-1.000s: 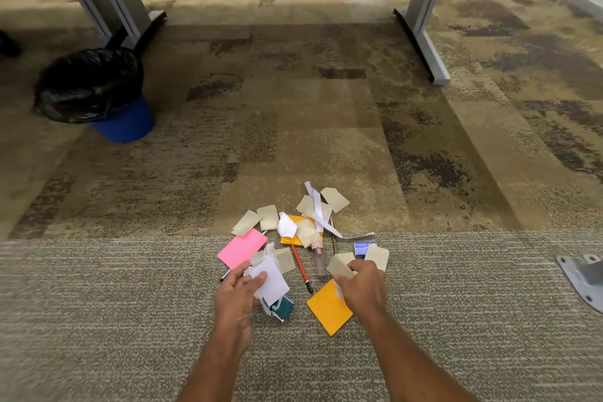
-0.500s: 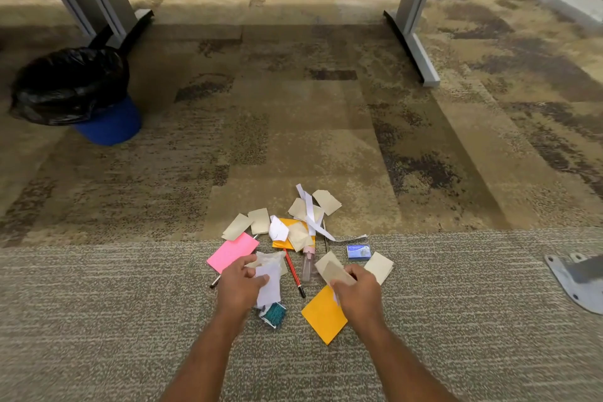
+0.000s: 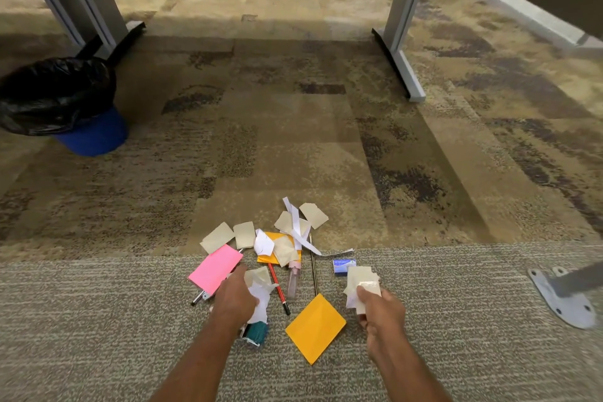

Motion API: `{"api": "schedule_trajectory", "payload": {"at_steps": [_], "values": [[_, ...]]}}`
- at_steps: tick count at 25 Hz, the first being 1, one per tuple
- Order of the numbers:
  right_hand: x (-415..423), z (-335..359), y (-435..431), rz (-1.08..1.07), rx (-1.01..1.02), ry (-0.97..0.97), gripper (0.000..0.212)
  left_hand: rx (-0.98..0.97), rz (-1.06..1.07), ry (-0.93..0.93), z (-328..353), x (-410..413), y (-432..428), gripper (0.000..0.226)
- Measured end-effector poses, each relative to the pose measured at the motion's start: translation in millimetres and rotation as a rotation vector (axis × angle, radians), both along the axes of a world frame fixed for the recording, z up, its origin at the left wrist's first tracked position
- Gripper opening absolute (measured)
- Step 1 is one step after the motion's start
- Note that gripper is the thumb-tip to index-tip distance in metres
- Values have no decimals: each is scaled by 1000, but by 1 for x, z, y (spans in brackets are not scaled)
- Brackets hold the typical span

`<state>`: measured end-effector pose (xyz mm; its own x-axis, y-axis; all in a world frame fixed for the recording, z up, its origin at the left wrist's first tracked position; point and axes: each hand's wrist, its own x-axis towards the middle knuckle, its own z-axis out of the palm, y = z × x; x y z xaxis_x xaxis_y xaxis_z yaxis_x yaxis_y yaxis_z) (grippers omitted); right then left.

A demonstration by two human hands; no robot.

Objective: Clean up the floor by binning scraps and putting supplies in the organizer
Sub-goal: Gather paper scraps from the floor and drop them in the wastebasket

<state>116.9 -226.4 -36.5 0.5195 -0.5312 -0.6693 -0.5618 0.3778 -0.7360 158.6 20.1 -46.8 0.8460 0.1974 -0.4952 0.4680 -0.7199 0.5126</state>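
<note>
Scrap-gathering step in hand. My right hand [image 3: 381, 307] has its fingers clamped on beige paper scraps [image 3: 360, 281]; my left hand [image 3: 236, 299] has its fingers clamped on white scraps [image 3: 261, 295]. More scraps lie at 12 o'clock. Next: carry both loads to the lined bin [image 3: 58, 98] at 10 o'clock.

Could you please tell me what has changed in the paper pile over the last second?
The right hand has lifted its beige scraps off the orange note and carried them to the right, so the whole note now shows. The left hand keeps its grip on the white scraps. The pink note, red pen, small blue box and bin lie as before.
</note>
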Motion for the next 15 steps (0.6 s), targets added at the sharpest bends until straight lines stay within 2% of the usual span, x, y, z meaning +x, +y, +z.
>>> {"api": "schedule_trajectory", "payload": {"at_steps": [1,4,8,12,15], "values": [[3,1,0,-12,2,4,15,21,-6,-7,1,1,-1,51],[8,-1,-4,-55,-8,16,11,123,-25,-61,1,-4,-7,45],[10,-10,-7,-56,-111,36,16,284,-88,-178,6,-17,-14,20],[9,-21,-4,58,-271,97,32,401,-125,-244,6,-27,-13,24],[9,-24,0,101,-351,126,30,360,-89,-271,5,-32,-10,20]]}}
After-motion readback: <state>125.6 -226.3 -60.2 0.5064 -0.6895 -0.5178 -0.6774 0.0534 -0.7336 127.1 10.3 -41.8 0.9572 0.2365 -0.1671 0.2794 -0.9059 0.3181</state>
